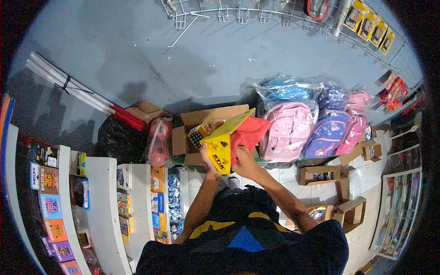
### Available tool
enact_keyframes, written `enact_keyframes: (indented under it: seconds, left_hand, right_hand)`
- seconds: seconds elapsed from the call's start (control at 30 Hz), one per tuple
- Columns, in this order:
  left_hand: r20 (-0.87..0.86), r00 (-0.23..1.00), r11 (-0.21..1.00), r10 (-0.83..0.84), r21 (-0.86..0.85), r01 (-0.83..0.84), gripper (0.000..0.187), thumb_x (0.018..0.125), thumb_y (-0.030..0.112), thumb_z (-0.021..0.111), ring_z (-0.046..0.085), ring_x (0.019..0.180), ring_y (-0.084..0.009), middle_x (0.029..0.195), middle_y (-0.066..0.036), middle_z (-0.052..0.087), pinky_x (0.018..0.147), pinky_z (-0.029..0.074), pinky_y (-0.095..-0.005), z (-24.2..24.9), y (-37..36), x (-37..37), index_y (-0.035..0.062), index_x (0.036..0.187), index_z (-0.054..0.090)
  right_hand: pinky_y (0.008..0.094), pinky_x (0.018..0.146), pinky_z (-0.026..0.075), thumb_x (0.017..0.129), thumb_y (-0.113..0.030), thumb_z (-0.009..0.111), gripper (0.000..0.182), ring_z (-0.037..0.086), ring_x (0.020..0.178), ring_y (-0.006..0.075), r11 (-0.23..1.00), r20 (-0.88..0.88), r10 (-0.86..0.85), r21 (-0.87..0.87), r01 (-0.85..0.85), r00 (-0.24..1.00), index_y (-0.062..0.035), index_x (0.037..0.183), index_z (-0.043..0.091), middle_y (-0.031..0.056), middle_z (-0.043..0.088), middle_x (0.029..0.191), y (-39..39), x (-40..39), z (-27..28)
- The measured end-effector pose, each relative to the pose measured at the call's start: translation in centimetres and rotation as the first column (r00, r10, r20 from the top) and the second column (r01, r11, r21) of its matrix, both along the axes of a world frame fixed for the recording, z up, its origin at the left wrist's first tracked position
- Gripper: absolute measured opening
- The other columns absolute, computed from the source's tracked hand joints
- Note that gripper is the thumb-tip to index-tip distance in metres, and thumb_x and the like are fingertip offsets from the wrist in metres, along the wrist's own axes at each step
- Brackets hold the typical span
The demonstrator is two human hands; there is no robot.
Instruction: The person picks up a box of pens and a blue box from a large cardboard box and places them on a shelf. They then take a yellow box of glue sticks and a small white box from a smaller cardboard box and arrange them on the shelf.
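Observation:
In front of my chest is a yellow cardboard display box (220, 155) marked "STiK", with its tall back panel slanting up to the right. My left hand (208, 160) grips its left side. A red cloth (250, 132) lies bunched against the box, and my right hand (245, 163) is closed on its lower part; the fingertips are partly hidden. Just beyond my hands stands an open cardboard carton (188, 118) with a dark patterned package (198, 134) inside.
Plastic-wrapped backpacks (288, 130) stand along the wall to the right, and a pink bag (160, 142) to the left. White shelves (103, 192) with boxed toys flank my left side. Cardboard boxes (320, 175) lie on the tiled floor at right. A wire rack (243, 16) hangs above.

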State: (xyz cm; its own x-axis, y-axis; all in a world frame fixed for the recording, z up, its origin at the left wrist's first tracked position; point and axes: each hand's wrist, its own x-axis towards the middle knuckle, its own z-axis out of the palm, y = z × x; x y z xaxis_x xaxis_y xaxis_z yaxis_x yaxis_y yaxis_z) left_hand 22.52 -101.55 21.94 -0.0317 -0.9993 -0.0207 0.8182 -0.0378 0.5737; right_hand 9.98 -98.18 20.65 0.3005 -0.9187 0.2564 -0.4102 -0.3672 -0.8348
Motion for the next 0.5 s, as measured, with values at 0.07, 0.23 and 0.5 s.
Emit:
enact_keyframes:
  seconds: [0.07, 0.23, 0.5]
  left_hand:
    - [-0.087, 0.995, 0.994, -0.053, -0.097, 0.045, 0.072, 0.083, 0.054, 0.044, 0.051, 0.114, -0.0274, 0.126, -0.016, 0.051, 0.098, 0.039, -0.0395, 1.5, -0.2, -0.5, -0.0003, 0.129, 0.043]
    - [-0.185, 0.961, 0.952, -0.208, -0.264, 0.155, 0.075, 0.082, 0.057, 0.045, 0.047, 0.118, -0.0282, 0.129, -0.016, 0.049, 0.102, 0.036, -0.0401, 3.1, -0.3, 0.1, -0.0007, 0.131, 0.042]
    - [-0.186, 0.976, 0.983, -0.11, -0.163, 0.08, 0.074, 0.083, 0.058, 0.045, 0.048, 0.116, -0.0282, 0.128, -0.015, 0.05, 0.101, 0.036, -0.0405, 2.3, -0.1, 0.2, 0.0001, 0.13, 0.043]
  right_hand:
    - [0.0464, 0.092, 0.04, 0.072, -0.009, 0.062, 0.053, 0.047, 0.107, 0.0422, 0.989, -0.054, 0.136, -0.044, -0.138, 0.989, -0.0042, 0.123, 0.047, 0.0219, 0.051, 0.118, -0.1, -0.3, 0.3]
    - [0.0474, 0.091, 0.04, 0.069, -0.005, 0.062, 0.06, 0.048, 0.106, 0.0436, 0.949, -0.195, 0.284, -0.081, -0.304, 0.939, -0.0051, 0.126, 0.045, 0.0252, 0.051, 0.115, 0.5, -2.7, 6.5]
    - [0.0485, 0.091, 0.041, 0.066, 0.003, 0.057, 0.052, 0.05, 0.104, 0.0456, 0.999, -0.2, -0.039, -0.006, 0.038, 0.979, -0.001, 0.117, 0.045, 0.0251, 0.055, 0.109, 0.9, -1.2, 8.4]
